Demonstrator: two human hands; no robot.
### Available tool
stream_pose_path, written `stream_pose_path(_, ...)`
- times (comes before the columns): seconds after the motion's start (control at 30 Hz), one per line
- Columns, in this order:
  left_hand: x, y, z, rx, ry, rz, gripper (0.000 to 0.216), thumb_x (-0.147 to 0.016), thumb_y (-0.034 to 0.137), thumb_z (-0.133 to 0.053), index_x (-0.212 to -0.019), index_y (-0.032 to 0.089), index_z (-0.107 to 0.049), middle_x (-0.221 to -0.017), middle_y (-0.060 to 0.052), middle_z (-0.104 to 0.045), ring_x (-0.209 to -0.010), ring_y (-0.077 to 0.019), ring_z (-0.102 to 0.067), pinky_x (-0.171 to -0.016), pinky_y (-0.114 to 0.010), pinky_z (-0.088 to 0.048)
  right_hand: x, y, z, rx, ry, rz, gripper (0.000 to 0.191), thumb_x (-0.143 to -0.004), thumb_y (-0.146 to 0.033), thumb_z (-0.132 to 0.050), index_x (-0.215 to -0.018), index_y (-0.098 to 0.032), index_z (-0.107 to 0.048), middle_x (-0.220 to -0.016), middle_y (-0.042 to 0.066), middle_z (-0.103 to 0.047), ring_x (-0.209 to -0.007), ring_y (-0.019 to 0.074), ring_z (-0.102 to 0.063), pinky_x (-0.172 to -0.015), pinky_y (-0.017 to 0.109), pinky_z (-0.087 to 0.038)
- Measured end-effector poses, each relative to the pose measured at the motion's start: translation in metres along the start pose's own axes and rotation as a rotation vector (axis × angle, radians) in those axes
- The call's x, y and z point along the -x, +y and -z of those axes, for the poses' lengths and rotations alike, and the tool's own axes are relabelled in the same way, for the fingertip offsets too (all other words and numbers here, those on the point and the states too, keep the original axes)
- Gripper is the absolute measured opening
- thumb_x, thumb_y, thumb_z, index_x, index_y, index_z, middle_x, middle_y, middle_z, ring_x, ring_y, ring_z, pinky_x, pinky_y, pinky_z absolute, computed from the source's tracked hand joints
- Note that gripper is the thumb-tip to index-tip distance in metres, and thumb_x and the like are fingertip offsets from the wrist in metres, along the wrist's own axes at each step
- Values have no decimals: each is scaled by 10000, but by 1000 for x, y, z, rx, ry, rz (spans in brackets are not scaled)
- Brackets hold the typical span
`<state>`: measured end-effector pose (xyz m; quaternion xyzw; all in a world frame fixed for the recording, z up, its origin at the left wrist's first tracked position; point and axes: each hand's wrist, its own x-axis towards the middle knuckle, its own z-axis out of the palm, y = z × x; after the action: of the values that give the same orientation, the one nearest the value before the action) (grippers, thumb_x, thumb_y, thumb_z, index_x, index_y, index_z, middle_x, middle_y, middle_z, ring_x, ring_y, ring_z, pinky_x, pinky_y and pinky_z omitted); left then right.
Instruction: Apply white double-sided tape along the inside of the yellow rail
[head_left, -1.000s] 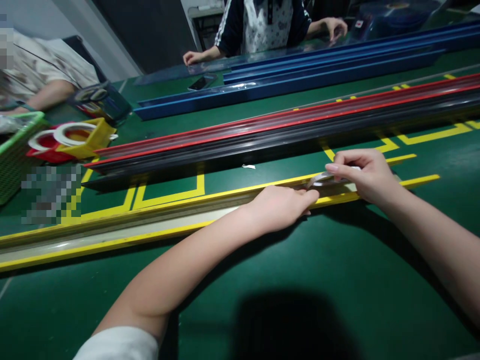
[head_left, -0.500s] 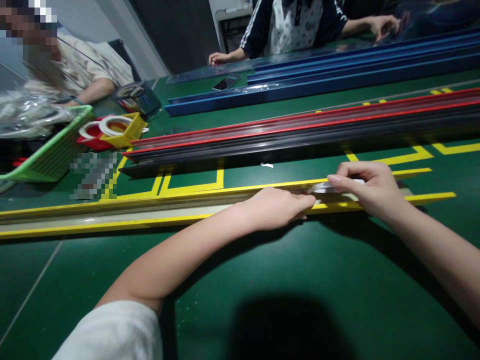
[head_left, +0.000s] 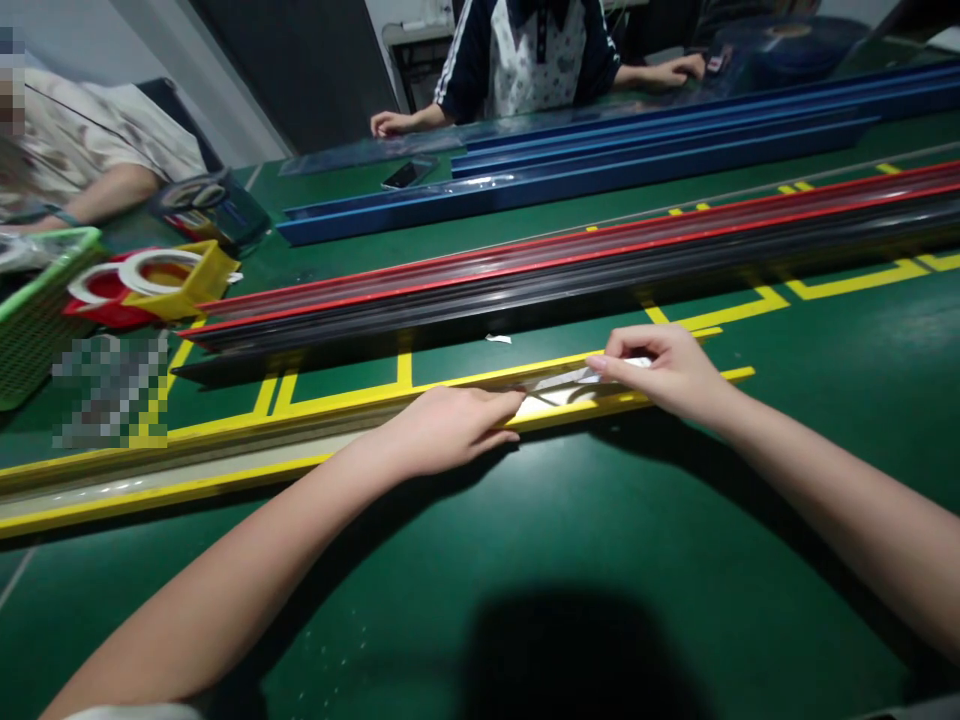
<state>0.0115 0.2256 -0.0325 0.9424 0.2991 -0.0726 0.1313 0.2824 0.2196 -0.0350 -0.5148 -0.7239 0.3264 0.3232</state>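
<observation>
A long channel strip with yellow edges [head_left: 225, 478] and a pale inner face lies across the green table in front of me. My left hand [head_left: 454, 425] lies over its near side, with fingers and thumb closed around the near edge. Further right, my right hand [head_left: 660, 370] pinches a thin whitish strip [head_left: 562, 379] between thumb and forefinger. That strip runs slanting from the channel beside my left fingertips up to the pinch. The channel's right end shows just past my right hand.
Beyond lie a red strip [head_left: 450, 262], a black strip [head_left: 420, 318] and blue channels [head_left: 525, 185]. At left stand tape rolls [head_left: 160, 272] in small bins and a green basket [head_left: 37, 330]. Two people sit across the table, one with hands near clear film [head_left: 360, 150].
The yellow-edged channel has slid left along the table with my left hand. My hands are further apart, and more of the whitish strip shows between them. The view has shifted right.
</observation>
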Motion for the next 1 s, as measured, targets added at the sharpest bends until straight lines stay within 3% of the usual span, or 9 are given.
stream_pose_path(0.23, -6, 9, 11, -44, -38, 69, 355, -956, 428, -389, -1260, 264, -471, -1157, -46, -681, -959, -254, -678, -676, -327, -478, 1, 6, -5, 2, 24, 24, 350, -816, -444, -655, -609, -168, -598, -579, -25, -537, -555, 94, -447, -538, 256, -299)
stream_pose_path(0.37, -12, 15, 11, -99, -25, 105, 346, -962, 492, -347, -1113, 236, -522, -1022, -45, -707, -842, -250, -686, -580, -310, -431, 1, 4, -5, 2, 21, -2, 351, -819, -450, -648, -618, -165, -611, -583, -21, -553, -555, 96, -460, -542, 257, -307)
stream_pose_path(0.6, -13, 13, 0, -77, 32, 100, 356, -969, 504, -330, -1095, 213, -491, -1056, -56, -692, -878, -229, -671, -625, -299, -444, 3, 3, -4, 27, 15, -17, 366, -817, -470, -644, -622, -162, -613, -585, -11, -558, -555, 100, -461, -537, 255, -307)
stream_pose_path(1.0, -13, 13, 6, -2, 33, 70, 333, -970, 508, -343, -1064, 219, -481, -1069, -38, -668, -879, -210, -651, -638, -289, -451, 2, 2, -1, 44, -3, -77, 380, -804, -530, -642, -636, -189, -636, -604, 13, -589, -587, 141, -496, -529, 281, -323)
